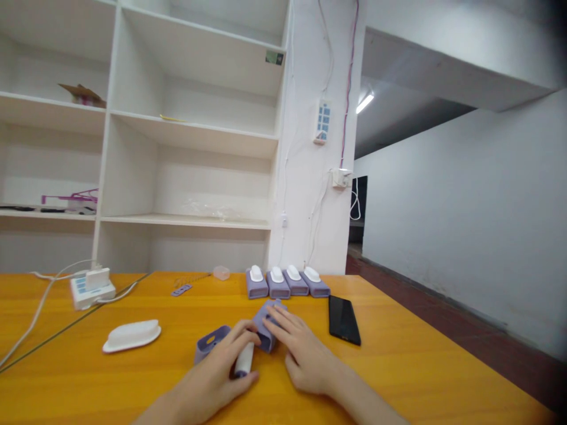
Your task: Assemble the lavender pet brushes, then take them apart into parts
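- Hands work close to the near edge of the orange counter point(398, 366): left hand point(212, 378) has its fingers curled around a small white cylinder point(244, 359), long axis pointing away.
- Right hand point(305, 354) rests flat, fingers pressing a purple case point(267, 324) just beyond.
- Open purple holder point(209, 345) touches the left fingers.
- Four filled purple cases point(286, 283) line the far edge.

I see an orange table point(398, 366) that carries everything. At twelve o'clock, on its far edge, four purple cases with white tops point(286, 282) stand in one row, touching each other. Just beside them, at two o'clock, a black phone point(344, 319) lies flat. At nine o'clock lies a white oval lid point(132, 336). At ten o'clock a white power strip point(92, 287) sits with its cable point(31, 321). Near eleven o'clock a small purple strip point(181, 290) and a clear small cup point(221, 273) lie.
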`<state>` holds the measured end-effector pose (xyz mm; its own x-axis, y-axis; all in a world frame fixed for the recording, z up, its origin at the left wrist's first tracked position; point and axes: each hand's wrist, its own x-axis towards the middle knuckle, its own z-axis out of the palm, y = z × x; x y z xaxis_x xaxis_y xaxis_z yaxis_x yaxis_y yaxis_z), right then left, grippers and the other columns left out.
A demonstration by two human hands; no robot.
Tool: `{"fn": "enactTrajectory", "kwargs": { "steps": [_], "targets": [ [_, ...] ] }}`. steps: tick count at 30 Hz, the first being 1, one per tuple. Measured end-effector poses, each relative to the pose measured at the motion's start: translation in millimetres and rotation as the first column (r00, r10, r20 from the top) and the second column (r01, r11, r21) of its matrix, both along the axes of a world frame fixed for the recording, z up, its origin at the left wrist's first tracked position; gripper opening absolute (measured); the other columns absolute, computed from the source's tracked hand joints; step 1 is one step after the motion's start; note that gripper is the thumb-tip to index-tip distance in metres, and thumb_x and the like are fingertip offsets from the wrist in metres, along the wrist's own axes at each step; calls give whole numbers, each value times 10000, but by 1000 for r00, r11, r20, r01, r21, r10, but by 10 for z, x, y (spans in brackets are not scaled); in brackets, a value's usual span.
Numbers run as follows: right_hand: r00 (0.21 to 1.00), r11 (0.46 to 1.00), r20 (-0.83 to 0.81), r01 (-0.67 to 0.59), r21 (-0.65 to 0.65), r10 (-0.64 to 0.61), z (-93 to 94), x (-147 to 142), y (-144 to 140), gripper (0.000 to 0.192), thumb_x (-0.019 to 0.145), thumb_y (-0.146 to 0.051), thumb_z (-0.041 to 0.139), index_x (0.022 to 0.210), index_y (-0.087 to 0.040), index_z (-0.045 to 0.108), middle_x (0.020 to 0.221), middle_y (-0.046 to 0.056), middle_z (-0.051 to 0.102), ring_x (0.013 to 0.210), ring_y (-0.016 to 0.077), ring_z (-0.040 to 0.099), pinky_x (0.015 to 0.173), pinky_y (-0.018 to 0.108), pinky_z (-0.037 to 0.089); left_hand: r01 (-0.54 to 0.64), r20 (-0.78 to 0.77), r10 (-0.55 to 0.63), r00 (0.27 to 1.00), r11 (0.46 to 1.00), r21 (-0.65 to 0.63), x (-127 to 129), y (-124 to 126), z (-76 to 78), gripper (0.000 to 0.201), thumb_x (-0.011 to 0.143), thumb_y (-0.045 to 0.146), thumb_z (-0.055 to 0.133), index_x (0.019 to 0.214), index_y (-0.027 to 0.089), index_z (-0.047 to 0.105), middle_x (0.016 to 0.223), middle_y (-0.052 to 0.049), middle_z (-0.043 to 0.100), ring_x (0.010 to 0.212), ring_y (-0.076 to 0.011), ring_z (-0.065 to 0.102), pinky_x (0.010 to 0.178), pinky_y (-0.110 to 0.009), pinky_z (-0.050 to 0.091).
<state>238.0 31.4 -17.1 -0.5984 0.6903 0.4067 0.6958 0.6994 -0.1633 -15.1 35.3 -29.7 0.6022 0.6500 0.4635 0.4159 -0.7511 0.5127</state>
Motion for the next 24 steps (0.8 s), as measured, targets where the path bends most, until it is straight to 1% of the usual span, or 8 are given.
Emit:
{"fn": "enactTrajectory", "kwargs": {
  "steps": [2, 4, 6, 9, 13, 16, 19, 24],
  "targets": [
    [1000, 1000, 16, 1, -24, -1, -18, -82, 16, 711, 875, -136, 467, 1558, -275, 330, 1626, 58, 336, 1482, 256, 298, 1217, 479, 229, -57, 17, 57, 998, 998, 16, -93, 127, -40, 368, 872, 204, 650, 1218, 297, 566, 1374, -48, 527, 1281, -246, 528, 1141, -355, 375],
    [999, 999, -12, 44, 17, -44, -10, -191, -11, 546, 949, -256, 487, 1493, -273, 442, 1506, 90, 489, 1374, 278, 423, 1183, 487, 276, -128, 60, 127, 990, 992, 16, -120, 228, -94, 366, 872, 212, 653, 1218, 290, 564, 1300, -49, 560, 1222, -248, 561, 1111, -369, 403],
    [997, 994, -23, 80, 79, -78, 9, -286, -66, 453, 947, -354, 552, 1395, -281, 546, 1330, 97, 595, 1230, 288, 504, 1123, 491, 333, -181, 96, 179, 979, 984, 6, -108, 291, -141, 360, 870, 207, 652, 1212, 285, 571, 1242, -45, 585, 1179, -249, 581, 1087, -378, 424],
    [996, 989, -21, 84, 124, -82, 29, -325, -130, 378, 922, -439, 610, 1268, -285, 626, 1183, 78, 622, 1118, 275, 528, 1047, 461, 376, -206, 116, 205, 972, 979, -11, -87, 326, -176, 420, 834, 189, 693, 1227, 285, 579, 1246, -46, 600, 1204, -263, 572, 1092, -394, 424],
    [997, 992, -31, 70, 102, -67, 13, -185, -106, 611, 851, -557, 674, 1387, -289, 557, 1432, 111, 511, 1319, 315, 435, 1129, 494, 283, -143, 76, 147, 986, 988, -61, -152, 299, -218, 596, 771, 310, 819, 1310, 289, 566, 1370, -69, 589, 1307, -301, 530, 1146, -446, 400],
    [997, 997, -1, 73, 22, -73, 0, -77, -68, 771, 861, -645, 623, 1514, -291, 419, 1574, 130, 380, 1435, 339, 330, 1181, 523, 202, -123, -2, 123, 992, 986, -110, -303, 250, -307, 685, 822, 433, 775, 1439, 335, 494, 1525, -61, 499, 1420, -316, 439, 1208, -503, 326],
    [995, 995, 9, 97, -12, -97, 8, -71, -69, 841, 825, -725, 620, 1516, -291, 417, 1438, 130, 517, 1316, 330, 459, 1128, 492, 310, -152, -38, 149, 988, 984, -91, -463, 213, -398, 624, 908, 434, 667, 1489, 402, 441, 1580, -12, 444, 1451, -316, 406, 1223, -540, 284],
    [990, 990, 16, 141, 15, -141, 21, -171, -119, 868, 777, -763, 644, 1473, -274, 471, 1302, 118, 572, 1184, 332, 518, 1048, 471, 389, -173, 14, 173, 985, 985, 6, -425, 150, -325, 471, 900, 404, 669, 1362, 370, 588, 1420, -25, 614, 1338, -327, 538, 1175, -512, 394]
  ]
}}
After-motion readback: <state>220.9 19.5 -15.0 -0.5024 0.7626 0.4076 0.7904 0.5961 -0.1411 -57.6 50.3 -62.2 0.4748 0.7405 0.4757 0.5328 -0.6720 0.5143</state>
